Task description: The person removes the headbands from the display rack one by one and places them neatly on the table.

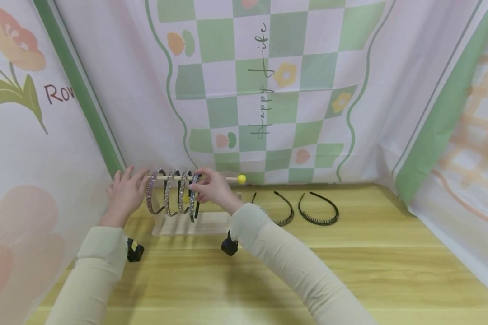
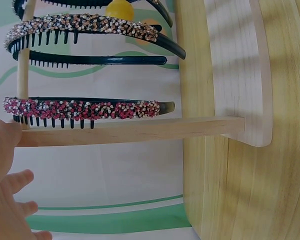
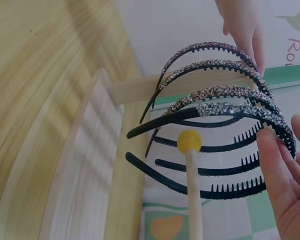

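Several glittery black comb headbands hang on the wooden rod (image 1: 232,179) of a small stand. My right hand (image 1: 215,189) pinches the silver-studded headband (image 3: 230,110) nearest the yellow-tipped end, its fingers at the top of the band. At the rod's other end, my left hand (image 1: 127,192) touches the stand near the wooden post (image 2: 140,135), fingers spread. The pink-studded headband (image 2: 85,108) hangs right beside that post. Between these two hang more studded headbands, one of them a multicoloured headband (image 2: 90,24). A yellow ball (image 3: 189,141) tips a wooden rod.
To the right of the stand lie a plain black toothed headband (image 1: 319,222) and another black headband (image 1: 288,220), partly hidden by my right sleeve. The stand's pale base (image 1: 213,223) rests on the wood-grain table (image 1: 349,280). Patterned cloth (image 1: 252,90) hangs behind.
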A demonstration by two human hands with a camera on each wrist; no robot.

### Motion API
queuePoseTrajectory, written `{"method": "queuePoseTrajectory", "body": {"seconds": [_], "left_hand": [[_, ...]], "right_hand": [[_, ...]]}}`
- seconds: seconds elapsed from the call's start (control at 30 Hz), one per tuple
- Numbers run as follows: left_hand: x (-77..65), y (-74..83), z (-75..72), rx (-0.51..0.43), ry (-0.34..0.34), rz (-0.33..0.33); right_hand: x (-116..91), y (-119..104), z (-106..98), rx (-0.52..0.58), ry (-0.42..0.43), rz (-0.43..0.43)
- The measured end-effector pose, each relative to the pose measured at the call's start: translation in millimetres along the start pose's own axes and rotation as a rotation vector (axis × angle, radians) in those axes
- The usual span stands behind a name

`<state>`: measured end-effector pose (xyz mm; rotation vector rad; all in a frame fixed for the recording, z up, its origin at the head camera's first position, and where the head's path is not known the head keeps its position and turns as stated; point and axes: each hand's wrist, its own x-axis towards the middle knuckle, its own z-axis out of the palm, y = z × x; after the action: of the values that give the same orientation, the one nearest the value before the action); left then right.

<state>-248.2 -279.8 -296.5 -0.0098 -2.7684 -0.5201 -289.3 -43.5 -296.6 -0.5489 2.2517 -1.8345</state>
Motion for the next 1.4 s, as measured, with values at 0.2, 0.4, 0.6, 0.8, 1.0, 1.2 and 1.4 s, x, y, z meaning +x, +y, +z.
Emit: {"method": "queuePoseTrajectory", "body": {"seconds": [0.2, 0.4, 0.6, 0.8, 1.0, 1.2, 1.4], "left_hand": [[0.6, 1.0, 0.1, 0.007, -0.008, 0.0], [0.7, 1.7, -0.6, -0.005, -0.001, -0.003], [0.3, 1.4, -0.9, -0.001, -0.003, -0.007], [-0.8, 1.3, -0.2, -0.01, -0.003, 0.002], [-1.6, 1.2, 0.6, -0.012, -0.004, 0.001], [-1.6, 2.0, 0.2, -0.009, -0.001, 0.0], [-1.0, 2.5, -0.2, -0.002, 0.004, -0.001]], "right_hand": [[1, 2, 0, -0.013, 0.002, -0.009], [0, 0, -4, -0.035, -0.011, -0.03], [-3, -4, -14, 0.007, -0.01, -0.054], [-6, -7, -26, 0.047, 0.003, -0.028], [-9, -9, -37, 0.053, 0.012, -0.035], [-14, -13, -51, 0.017, 0.019, -0.066], [-14, -15, -63, 0.024, 0.049, -0.069]]}}
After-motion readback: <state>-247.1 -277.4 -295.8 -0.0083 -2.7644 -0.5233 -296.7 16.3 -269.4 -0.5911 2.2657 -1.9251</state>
